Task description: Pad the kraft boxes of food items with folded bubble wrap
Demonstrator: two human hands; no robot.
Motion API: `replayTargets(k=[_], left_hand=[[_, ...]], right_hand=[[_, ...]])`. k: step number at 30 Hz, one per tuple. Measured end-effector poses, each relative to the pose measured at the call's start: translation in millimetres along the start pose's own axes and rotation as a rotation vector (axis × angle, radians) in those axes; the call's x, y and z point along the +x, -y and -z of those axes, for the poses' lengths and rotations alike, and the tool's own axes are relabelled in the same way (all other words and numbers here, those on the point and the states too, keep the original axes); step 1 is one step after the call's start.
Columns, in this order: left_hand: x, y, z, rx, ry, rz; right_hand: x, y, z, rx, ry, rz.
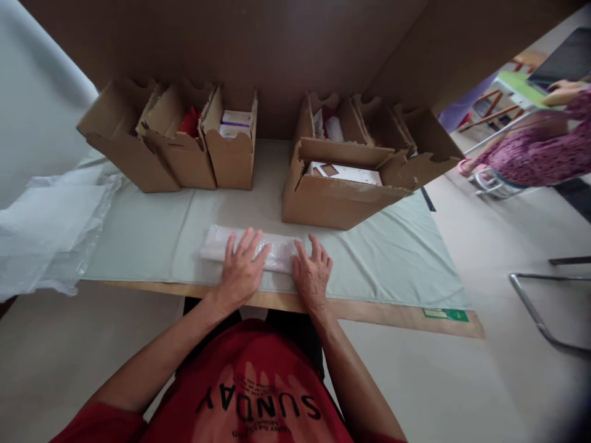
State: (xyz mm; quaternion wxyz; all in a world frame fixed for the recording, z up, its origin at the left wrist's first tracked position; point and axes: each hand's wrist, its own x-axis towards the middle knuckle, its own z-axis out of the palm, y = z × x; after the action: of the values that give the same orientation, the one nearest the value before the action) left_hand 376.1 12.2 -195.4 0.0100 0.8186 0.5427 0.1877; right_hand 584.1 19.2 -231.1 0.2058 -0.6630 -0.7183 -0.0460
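A long flat bundle of bubble wrap (281,251) lies near the front edge of the cloth-covered table; whatever may be inside it does not show clearly. My left hand (242,267) rests on the left half of the bundle with its fingers spread. At the bundle's right end, my right hand (313,271) touches the plastic, its fingers apart and curved a little. Neither hand is closed around the wrap.
Three cardboard boxes (233,154) stand at the back left, and several more, with a wide box (332,200) in front, at the back right. Bubble wrap sheets (46,227) hang over the table's left side. Another person (545,144) sits at far right.
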Motion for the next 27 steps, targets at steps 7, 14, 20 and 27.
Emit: replayTargets(k=[7, 14, 20, 27], left_hand=[[-1, -3, -18.7, -0.005, 0.351, 0.069], [-5, 0, -19.5, 0.006, 0.322, 0.053], [-4, 13, -16.2, -0.014, 0.348, -0.048], [11, 35, -11.9, -0.103, 0.407, -0.161]], right_hand=[[11, -7, 4, 0.004, 0.109, 0.078], [60, -2, 25, -0.006, 0.396, 0.096], [87, -3, 24, 0.037, 0.629, 0.077], [68, 2, 34, 0.105, 0.62, 0.04]])
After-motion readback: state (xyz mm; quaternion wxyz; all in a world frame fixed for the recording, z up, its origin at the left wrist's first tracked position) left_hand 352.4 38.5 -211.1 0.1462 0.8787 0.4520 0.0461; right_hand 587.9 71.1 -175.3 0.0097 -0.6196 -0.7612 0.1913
